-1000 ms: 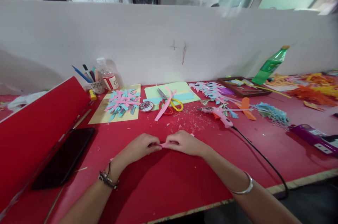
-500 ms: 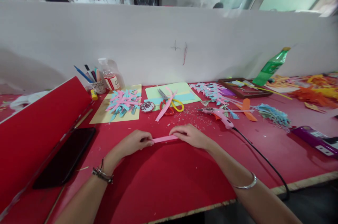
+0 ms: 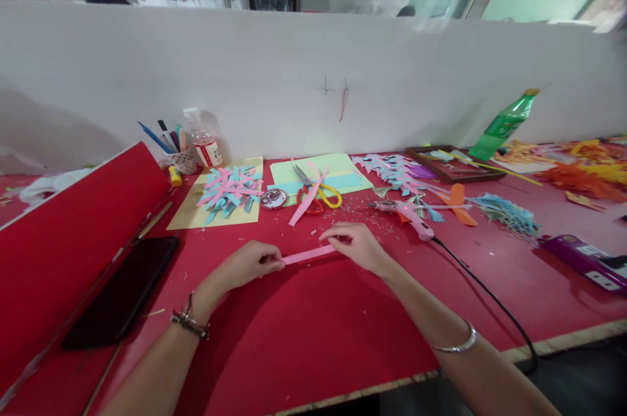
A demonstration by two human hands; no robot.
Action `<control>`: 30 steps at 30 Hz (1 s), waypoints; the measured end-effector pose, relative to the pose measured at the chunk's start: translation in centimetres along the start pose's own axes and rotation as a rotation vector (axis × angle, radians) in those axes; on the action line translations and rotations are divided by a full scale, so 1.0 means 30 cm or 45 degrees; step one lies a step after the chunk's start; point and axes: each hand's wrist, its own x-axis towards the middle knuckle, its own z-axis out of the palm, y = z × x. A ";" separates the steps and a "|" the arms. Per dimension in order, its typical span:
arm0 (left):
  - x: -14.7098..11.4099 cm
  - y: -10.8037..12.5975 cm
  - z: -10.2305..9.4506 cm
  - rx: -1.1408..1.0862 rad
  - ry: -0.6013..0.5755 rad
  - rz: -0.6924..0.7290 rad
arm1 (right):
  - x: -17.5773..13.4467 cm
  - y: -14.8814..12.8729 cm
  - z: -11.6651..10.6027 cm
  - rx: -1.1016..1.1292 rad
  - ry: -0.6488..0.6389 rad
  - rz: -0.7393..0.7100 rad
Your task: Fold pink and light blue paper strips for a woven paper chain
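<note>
A narrow pink paper strip [image 3: 308,255] stretches between my hands just over the red tabletop. My left hand [image 3: 255,262] pinches its left end. At the right end, my right hand [image 3: 357,245] has thumb and fingers closed on the strip. Beyond the hands lie scissors [image 3: 329,194] with red and yellow handles, a curved pink strip [image 3: 302,206] lying across them. Green and blue paper sheets [image 3: 343,171] are underneath. To the left, a heap of pink and blue paper pieces [image 3: 229,189] rests on a yellow sheet [image 3: 189,217], beside a round patterned disc [image 3: 273,198].
A pink glue gun [image 3: 409,215] with a black cord lies right of my hands. Farther right are a blue fringe bundle [image 3: 509,213] and a purple power strip [image 3: 582,262]. A black phone [image 3: 122,292] lies left. A green bottle [image 3: 504,125] leans at the back.
My right hand has shifted slightly right and away from me, so more of the pink strip shows between the hands. My left hand stays almost still.
</note>
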 end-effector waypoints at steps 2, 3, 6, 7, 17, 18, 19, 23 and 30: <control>0.000 0.002 0.001 0.005 -0.005 -0.003 | 0.001 0.001 -0.004 -0.139 0.028 -0.015; 0.001 0.005 0.004 0.003 -0.011 -0.002 | 0.000 -0.003 -0.004 -0.224 0.046 -0.029; 0.005 0.024 0.021 -0.023 -0.030 0.035 | -0.003 -0.036 0.012 -0.457 0.088 -0.110; 0.007 0.033 0.030 -0.036 -0.034 0.059 | -0.004 -0.053 0.022 -0.503 0.074 -0.143; 0.025 0.075 0.085 -0.126 -0.050 0.099 | -0.019 -0.119 0.093 -0.373 -0.427 -0.220; 0.024 0.075 0.085 -0.128 -0.045 0.105 | -0.018 -0.115 0.090 -0.365 -0.429 -0.213; 0.023 0.074 0.083 -0.123 -0.036 0.116 | -0.017 -0.111 0.086 -0.358 -0.432 -0.209; 0.019 0.064 0.068 -0.080 -0.016 0.169 | -0.009 -0.088 0.051 -0.326 -0.427 -0.165; 0.013 0.043 0.038 -0.068 -0.020 0.125 | -0.004 -0.054 0.005 -0.296 -0.395 -0.089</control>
